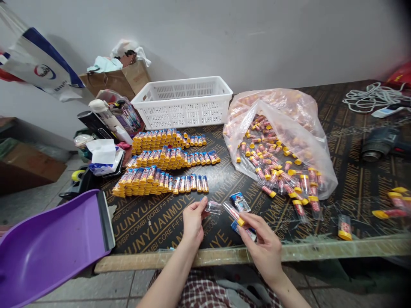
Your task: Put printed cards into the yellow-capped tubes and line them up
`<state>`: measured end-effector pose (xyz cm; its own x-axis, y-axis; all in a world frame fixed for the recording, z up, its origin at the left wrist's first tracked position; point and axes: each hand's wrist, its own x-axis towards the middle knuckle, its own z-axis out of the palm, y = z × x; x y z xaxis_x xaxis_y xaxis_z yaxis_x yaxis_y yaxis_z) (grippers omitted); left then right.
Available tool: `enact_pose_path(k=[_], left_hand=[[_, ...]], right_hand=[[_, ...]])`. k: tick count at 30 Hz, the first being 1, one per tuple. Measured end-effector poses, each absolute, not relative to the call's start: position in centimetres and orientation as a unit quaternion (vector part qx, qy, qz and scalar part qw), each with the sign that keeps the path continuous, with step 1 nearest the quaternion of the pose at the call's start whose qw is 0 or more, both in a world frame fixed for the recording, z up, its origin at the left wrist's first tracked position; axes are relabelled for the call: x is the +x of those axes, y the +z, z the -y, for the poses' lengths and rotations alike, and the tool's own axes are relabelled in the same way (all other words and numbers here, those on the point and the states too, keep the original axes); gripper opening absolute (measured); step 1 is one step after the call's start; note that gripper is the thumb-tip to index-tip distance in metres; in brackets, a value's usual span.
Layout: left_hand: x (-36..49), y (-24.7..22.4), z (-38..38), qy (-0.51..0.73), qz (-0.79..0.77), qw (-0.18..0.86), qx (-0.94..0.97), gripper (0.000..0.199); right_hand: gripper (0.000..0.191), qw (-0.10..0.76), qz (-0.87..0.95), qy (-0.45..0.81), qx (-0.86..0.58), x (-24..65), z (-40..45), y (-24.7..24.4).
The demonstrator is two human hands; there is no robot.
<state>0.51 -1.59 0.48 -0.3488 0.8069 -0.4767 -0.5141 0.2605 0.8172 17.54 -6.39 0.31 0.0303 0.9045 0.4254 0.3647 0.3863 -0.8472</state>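
My left hand pinches a clear plastic sleeve between thumb and fingers, over the front of the dark table. Just to its right, my right hand grips a clear tube with a yellow cap by the cap end, its clear end tilted up toward the sleeve. A small gap separates the sleeve and the tube. Behind the tube lies a blue printed wrapper stack on the table. Another blue printed piece is partly hidden by my right hand.
Rows of blue-labelled, yellow-capped tubes stand stacked at left. A plastic bag spills many tubes at right. Behind are a white basket and bottles. A purple dustpan is at left, a heat-gun-like tool at right.
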Motion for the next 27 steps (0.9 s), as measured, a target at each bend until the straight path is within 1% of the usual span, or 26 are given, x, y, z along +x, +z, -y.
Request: enact_pose_path(k=[5, 11, 16, 18, 21, 25, 27], left_hand=[[0.4, 0.5, 1.6, 0.606, -0.574, 0.539, 0.113, 0.050], [0.3, 0.4, 1.5, 0.613, -0.565, 0.545, 0.088, 0.048], [0.5, 0.1, 1.7, 0.615, -0.566, 0.538, 0.108, 0.047], [0.7, 0.3, 1.9, 0.612, -0.549, 0.553, 0.131, 0.045], [0.8, 1.0, 2.3, 0.589, -0.506, 0.607, 0.170, 0.040], [0.8, 1.9, 2.7, 0.557, -0.476, 0.652, 0.196, 0.044], [0.8, 2.1, 2.9, 0.532, -0.472, 0.670, 0.213, 0.045]], right_hand=[[0.033, 0.528, 0.655, 0.232, -0.488, 17.4, 6.5, 0.1], [0.045, 0.525, 0.691, 0.175, -0.465, 17.0, 6.5, 0.3], [0.048, 0.501, 0.728, 0.201, -0.424, 16.7, 6.7, 0.3], [0.048, 0.494, 0.732, 0.219, -0.415, 16.7, 6.6, 0.1], [0.044, 0.476, 0.729, 0.255, -0.420, 16.9, 6.3, -0.3], [0.039, 0.459, 0.730, 0.283, -0.420, 17.4, 5.8, -0.8], [0.044, 0.456, 0.732, 0.271, -0.428, 17.5, 5.6, -0.9]])
